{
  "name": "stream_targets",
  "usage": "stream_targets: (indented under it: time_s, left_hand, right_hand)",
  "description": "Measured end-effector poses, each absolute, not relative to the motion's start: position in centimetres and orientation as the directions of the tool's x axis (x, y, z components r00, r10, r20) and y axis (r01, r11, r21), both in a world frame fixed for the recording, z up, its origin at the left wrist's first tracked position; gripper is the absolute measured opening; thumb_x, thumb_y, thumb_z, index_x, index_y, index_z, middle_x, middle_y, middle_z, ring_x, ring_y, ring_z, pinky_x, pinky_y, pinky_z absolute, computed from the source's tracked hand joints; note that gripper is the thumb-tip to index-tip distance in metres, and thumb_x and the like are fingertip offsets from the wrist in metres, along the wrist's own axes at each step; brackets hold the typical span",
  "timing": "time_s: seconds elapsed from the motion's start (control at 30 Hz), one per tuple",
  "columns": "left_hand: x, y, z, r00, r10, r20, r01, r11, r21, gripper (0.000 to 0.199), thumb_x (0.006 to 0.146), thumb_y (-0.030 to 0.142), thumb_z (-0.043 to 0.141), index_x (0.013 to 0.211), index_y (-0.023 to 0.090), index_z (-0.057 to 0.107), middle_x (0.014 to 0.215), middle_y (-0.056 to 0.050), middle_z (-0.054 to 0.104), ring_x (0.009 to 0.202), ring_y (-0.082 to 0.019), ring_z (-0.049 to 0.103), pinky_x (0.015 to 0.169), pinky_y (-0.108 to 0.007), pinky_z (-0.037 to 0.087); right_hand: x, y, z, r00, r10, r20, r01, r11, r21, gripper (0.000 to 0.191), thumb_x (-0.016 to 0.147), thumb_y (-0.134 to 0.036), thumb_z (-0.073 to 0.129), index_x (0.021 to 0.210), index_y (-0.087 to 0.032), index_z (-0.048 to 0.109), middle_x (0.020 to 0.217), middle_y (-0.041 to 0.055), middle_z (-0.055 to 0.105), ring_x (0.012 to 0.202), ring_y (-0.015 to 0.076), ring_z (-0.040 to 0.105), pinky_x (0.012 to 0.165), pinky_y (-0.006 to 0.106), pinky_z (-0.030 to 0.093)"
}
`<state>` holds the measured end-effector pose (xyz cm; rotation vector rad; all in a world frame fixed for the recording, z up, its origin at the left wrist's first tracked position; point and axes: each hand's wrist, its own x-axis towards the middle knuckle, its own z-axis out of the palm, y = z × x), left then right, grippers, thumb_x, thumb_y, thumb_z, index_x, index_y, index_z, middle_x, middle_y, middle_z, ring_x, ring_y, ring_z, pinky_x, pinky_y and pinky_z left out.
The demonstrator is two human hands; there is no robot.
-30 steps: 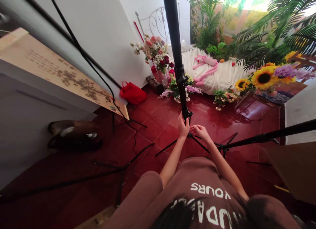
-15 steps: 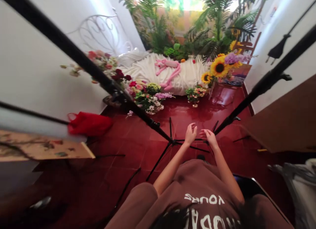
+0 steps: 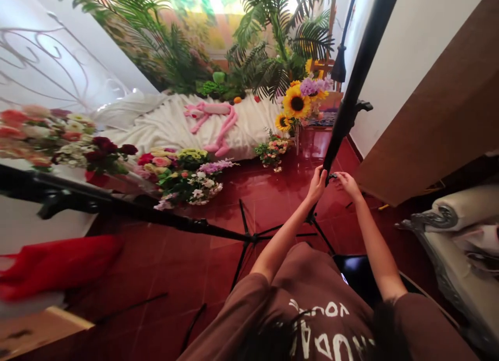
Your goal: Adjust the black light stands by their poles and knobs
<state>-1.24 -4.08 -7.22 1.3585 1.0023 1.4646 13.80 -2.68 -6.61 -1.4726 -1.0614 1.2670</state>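
Note:
My left hand point(image 3: 318, 184) is wrapped round the lower part of a black light stand point(image 3: 346, 98), the one on the right. On the stand's other side, my right hand point(image 3: 346, 184) pinches a small black clamp knob point(image 3: 332, 176). The stand leans up toward the top right, its legs spread on the floor below my hands. A second black stand point(image 3: 156, 211) slants off to the left, and neither hand touches it. A black power plug point(image 3: 339, 65) hangs on its cord close to the right stand.
Ahead, a white draped bed point(image 3: 163, 122) bears a pink plush toy point(image 3: 212, 111). Artificial flowers point(image 3: 183, 179) and sunflowers point(image 3: 296, 102) stand around it. At left lies a red bag point(image 3: 58, 262); a brown board point(image 3: 424, 111) leans at right, near a pale sofa point(image 3: 463, 246).
My hands were free in the air between the stands. Now the left has closed round the right stand and the right has reached its knob. My view has turned rightward.

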Motion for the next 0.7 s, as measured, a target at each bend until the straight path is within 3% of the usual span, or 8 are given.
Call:
stream_targets:
  time_s: [0.13, 0.3, 0.43, 0.57, 0.7]
  left_hand:
    - [-0.9, -3.5, -7.6, 0.026, 0.965, 0.26, -0.135, -0.254, 0.958, 0.053, 0.091, 0.067, 0.038, 0.106, 0.019, 0.054, 0.091, -0.004, 0.064, 0.074, -0.011, 0.058, 0.067, -0.024, 0.048]
    - [-0.9, -2.9, -8.0, 0.016, 0.96, 0.278, -0.131, -0.274, 0.953, 0.05, 0.09, 0.067, 0.041, 0.1, 0.02, 0.054, 0.084, -0.002, 0.06, 0.069, -0.01, 0.055, 0.064, -0.023, 0.047]
    - [-0.7, -2.7, -8.2, 0.002, 0.957, 0.29, -0.095, -0.289, 0.953, 0.049, 0.09, 0.067, 0.038, 0.097, 0.021, 0.052, 0.081, -0.001, 0.057, 0.066, -0.011, 0.053, 0.065, -0.025, 0.047]
    - [-0.3, -2.6, -8.4, -0.04, 0.947, 0.319, -0.064, -0.321, 0.945, 0.05, 0.091, 0.068, 0.036, 0.094, 0.02, 0.05, 0.083, -0.002, 0.056, 0.073, -0.012, 0.053, 0.073, -0.027, 0.046]
    - [0.2, -2.5, -8.6, -0.059, 0.952, 0.301, -0.059, -0.304, 0.951, 0.051, 0.091, 0.068, 0.033, 0.095, 0.02, 0.05, 0.085, -0.003, 0.056, 0.076, -0.013, 0.054, 0.075, -0.027, 0.046]
  right_hand:
    - [14.4, -2.4, -6.2, -0.003, 0.969, -0.245, 0.055, -0.245, -0.968, 0.026, 0.082, -0.03, 0.067, 0.104, -0.017, 0.063, 0.076, 0.0018, 0.073, 0.052, 0.0088, 0.059, 0.045, 0.018, 0.048]
    - [14.9, -1.5, -5.9, -0.152, 0.904, -0.4, 0.055, -0.397, -0.916, 0.018, 0.084, -0.032, 0.064, 0.09, -0.016, 0.067, 0.082, 0.0074, 0.075, 0.05, 0.0073, 0.054, 0.047, 0.018, 0.045]
    - [15.2, -0.9, -6.1, -0.244, 0.914, -0.323, 0.016, -0.329, -0.944, 0.018, 0.079, -0.034, 0.066, 0.085, -0.016, 0.064, 0.08, 0.0028, 0.071, 0.052, 0.007, 0.051, 0.052, 0.02, 0.043]
    - [15.7, -0.5, -7.2, -0.292, 0.93, -0.222, -0.003, -0.233, -0.972, 0.027, 0.074, -0.037, 0.071, 0.091, -0.017, 0.063, 0.073, -0.0035, 0.063, 0.056, 0.0066, 0.049, 0.057, 0.02, 0.042]
    - [16.4, -0.5, -7.7, -0.315, 0.94, -0.129, -0.02, -0.143, -0.99, 0.037, 0.07, -0.038, 0.074, 0.101, -0.019, 0.064, 0.092, 0.0, 0.068, 0.07, 0.0084, 0.056, 0.064, 0.02, 0.045]
